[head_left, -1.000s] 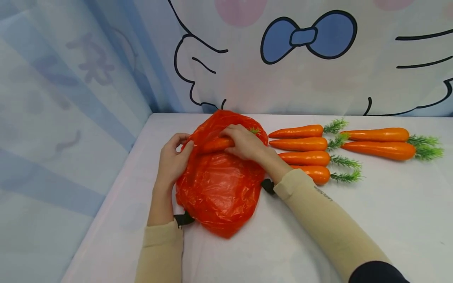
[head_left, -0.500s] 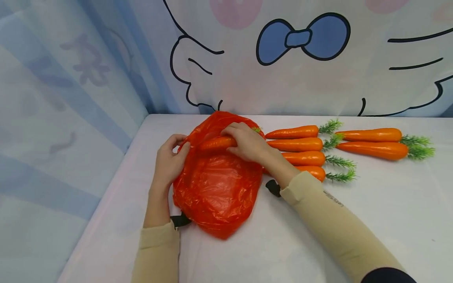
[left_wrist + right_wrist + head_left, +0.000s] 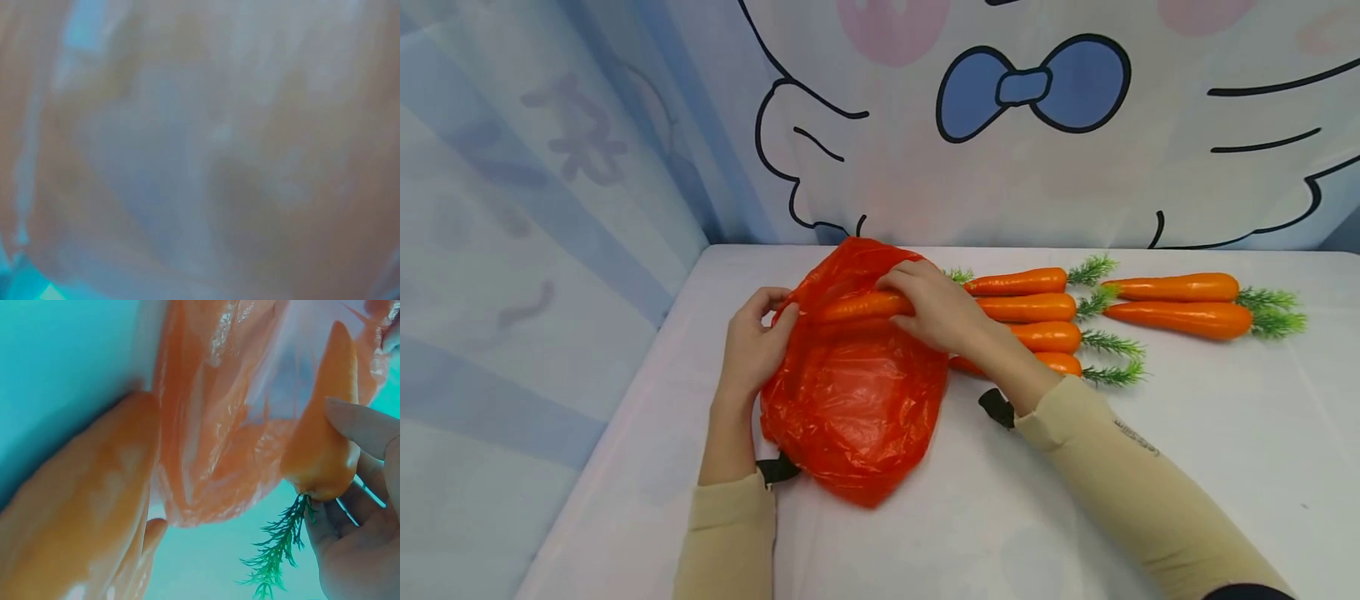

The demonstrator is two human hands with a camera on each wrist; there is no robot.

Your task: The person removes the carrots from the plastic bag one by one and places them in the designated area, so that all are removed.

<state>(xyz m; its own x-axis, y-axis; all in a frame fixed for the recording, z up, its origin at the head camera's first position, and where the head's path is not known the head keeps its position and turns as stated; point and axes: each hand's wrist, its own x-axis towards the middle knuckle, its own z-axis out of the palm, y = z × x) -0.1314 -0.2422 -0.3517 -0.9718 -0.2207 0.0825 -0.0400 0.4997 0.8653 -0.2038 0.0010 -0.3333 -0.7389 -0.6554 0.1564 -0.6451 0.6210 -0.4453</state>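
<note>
A red plastic bag (image 3: 857, 408) lies on the white table with its mouth toward the far side. On its left edge, my left hand (image 3: 752, 346) pinches the plastic between thumb and fingers. My right hand (image 3: 942, 307) grips an orange carrot (image 3: 853, 307) by its thick end at the bag's mouth. The right wrist view shows this carrot's tip pointing into the bag opening, its green leafy top (image 3: 275, 547) hanging free below the fingers. Only blurred, see-through film fills the left wrist view. Whatever else is inside the bag cannot be made out.
Several carrots (image 3: 1030, 281) with green tops lie in a stack of rows right of the bag, partly behind my right forearm. Two more carrots (image 3: 1180, 320) lie farther right. A printed curtain (image 3: 1037, 183) hangs at the table's back edge.
My right hand has drawn the carrot a little to the right relative to the bag, and its green top now shows past the bag's edge. The left hand keeps its hold.
</note>
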